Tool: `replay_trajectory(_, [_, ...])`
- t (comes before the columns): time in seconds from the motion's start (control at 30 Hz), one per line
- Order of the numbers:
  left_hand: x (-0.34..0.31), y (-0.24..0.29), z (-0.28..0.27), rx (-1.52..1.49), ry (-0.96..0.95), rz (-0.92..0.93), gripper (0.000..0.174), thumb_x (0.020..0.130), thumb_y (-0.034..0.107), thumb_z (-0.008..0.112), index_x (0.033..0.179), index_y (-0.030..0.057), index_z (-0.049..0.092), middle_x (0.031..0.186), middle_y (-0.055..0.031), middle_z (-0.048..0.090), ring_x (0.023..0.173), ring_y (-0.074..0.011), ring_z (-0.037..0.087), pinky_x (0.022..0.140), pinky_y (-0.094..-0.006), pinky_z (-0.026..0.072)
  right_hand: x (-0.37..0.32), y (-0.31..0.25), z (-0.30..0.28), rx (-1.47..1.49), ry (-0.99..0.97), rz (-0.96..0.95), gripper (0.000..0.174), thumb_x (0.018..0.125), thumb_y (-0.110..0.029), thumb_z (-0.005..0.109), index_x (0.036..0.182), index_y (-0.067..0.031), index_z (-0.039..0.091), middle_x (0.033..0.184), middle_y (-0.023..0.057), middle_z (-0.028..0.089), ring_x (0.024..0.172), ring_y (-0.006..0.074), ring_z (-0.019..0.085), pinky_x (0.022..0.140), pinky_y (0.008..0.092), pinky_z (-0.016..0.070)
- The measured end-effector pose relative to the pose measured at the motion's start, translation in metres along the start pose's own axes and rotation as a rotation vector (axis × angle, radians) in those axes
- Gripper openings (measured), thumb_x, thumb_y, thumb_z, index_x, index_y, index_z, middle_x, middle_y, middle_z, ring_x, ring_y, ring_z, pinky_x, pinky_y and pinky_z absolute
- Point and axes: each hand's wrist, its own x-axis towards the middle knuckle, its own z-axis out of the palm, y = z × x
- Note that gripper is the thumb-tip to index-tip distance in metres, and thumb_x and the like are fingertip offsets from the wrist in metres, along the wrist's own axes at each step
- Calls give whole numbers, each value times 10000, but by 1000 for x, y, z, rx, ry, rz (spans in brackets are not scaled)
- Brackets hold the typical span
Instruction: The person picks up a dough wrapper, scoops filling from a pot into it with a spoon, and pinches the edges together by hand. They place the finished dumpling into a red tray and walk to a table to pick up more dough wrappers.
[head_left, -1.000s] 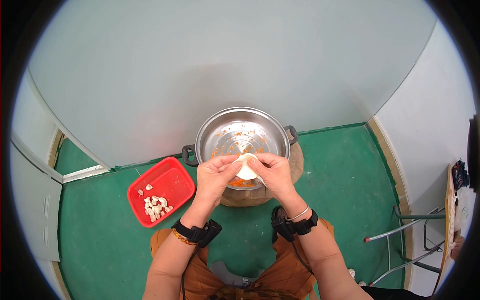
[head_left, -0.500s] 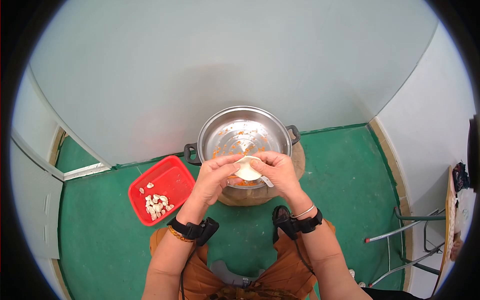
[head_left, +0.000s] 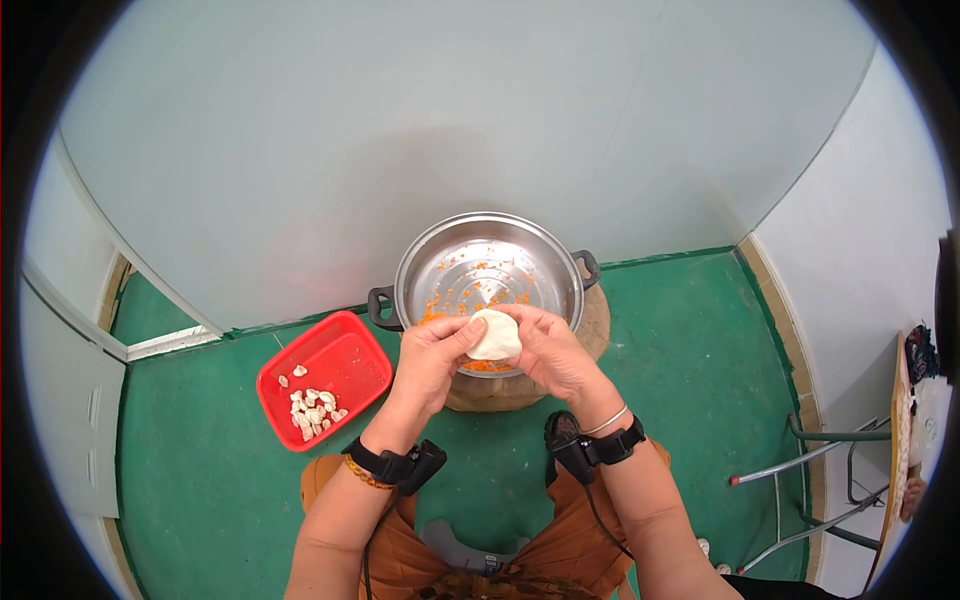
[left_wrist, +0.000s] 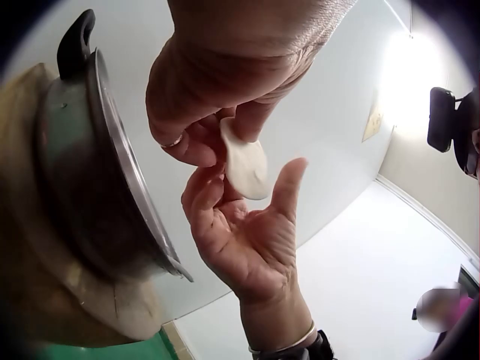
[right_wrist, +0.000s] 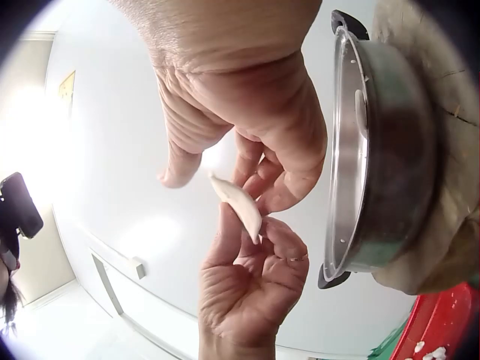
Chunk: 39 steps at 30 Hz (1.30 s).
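Observation:
A round, flat white dough piece (head_left: 495, 337) is held over the near side of a steel pot (head_left: 408, 262). My left hand (head_left: 428, 358) pinches its left edge, thumb on the face. On the other side, my right hand (head_left: 555, 355) has its fingers behind the dough. In the left wrist view the right hand (left_wrist: 251, 244) shows its thumb raised away from the dough (left_wrist: 251, 169). The right wrist view shows the dough (right_wrist: 241, 206) edge-on, pinched by the left hand (right_wrist: 247, 296), with fingertips of the right hand (right_wrist: 247, 105) against it.
Orange bits (head_left: 481, 266) lie in the pot, which stands on a wooden stump (head_left: 595, 330) by the wall. Left of it, a red tray (head_left: 350, 350) holds several small white pieces (head_left: 312, 410). Metal legs (head_left: 810, 455) of a piece of furniture stand at right.
The right thumb has come off the dough's face, where it pressed earlier. The dough has shifted slightly and its outline looks less round.

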Motion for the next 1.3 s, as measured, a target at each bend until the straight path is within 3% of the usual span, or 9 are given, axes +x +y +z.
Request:
replay_trajectory(0.27, [1,5,-7,-23,46,-61,214,838,163,646,929,-31,643,919,-102,654,839,-175,620,794,-326,485,1,-2,6,-193,46,36,369,853,-111,616,1169,58,529,1108,116,591,988,171,588,854,304,500])
replay_trajectory(0.37, [1,5,-8,-40,62,-34,187,832,145,655,915,-23,660,864,-80,654,775,-146,607,729,-290,484,1,0,2,-218,99,46,337,843,-72,618,1147,57,552,1070,115,610,953,172,601,829,296,511])
replay_trajectory(0.67, [6,5,-18,9,44,-27,203,825,189,674,882,-5,666,798,-50,646,743,-120,591,680,-261,467,0,-6,4,-202,133,62,315,839,-64,624,1129,45,569,1022,88,629,884,129,607,745,241,513])
replay_trajectory(0.77, [6,7,-19,22,19,-61,214,846,207,652,911,4,652,807,-45,640,761,-127,598,663,-261,467,-1,-8,6,-185,145,59,307,838,-67,627,1123,37,577,1006,78,634,861,113,608,720,224,512])
replay_trajectory(0.97, [1,26,-1,-241,-21,-223,254,874,235,608,1001,15,589,927,-84,640,819,-153,621,688,-283,510,-1,-10,6,-211,179,52,312,843,-93,632,1129,22,580,992,64,638,850,100,604,707,213,505])
replay_trajectory(1.07, [6,8,-17,-100,-118,-118,233,843,149,645,1019,14,574,962,-93,641,850,-157,627,695,-272,525,-1,-7,3,-272,160,53,342,851,-134,635,1152,15,573,1012,57,633,855,89,594,724,212,488])
replay_trajectory(1.23, [2,8,-5,57,-55,14,343,747,-18,698,1055,3,548,964,-97,645,872,-152,628,739,-280,539,1,-3,4,-226,160,41,328,856,-176,637,1114,19,591,1004,51,631,843,88,593,734,219,485])
replay_trajectory(1.3, [1,9,-4,87,-62,34,375,725,-48,706,1060,0,544,959,-100,647,873,-152,629,757,-283,537,3,0,7,-351,140,-17,313,855,-183,639,1090,21,602,986,50,634,837,91,590,731,225,484])
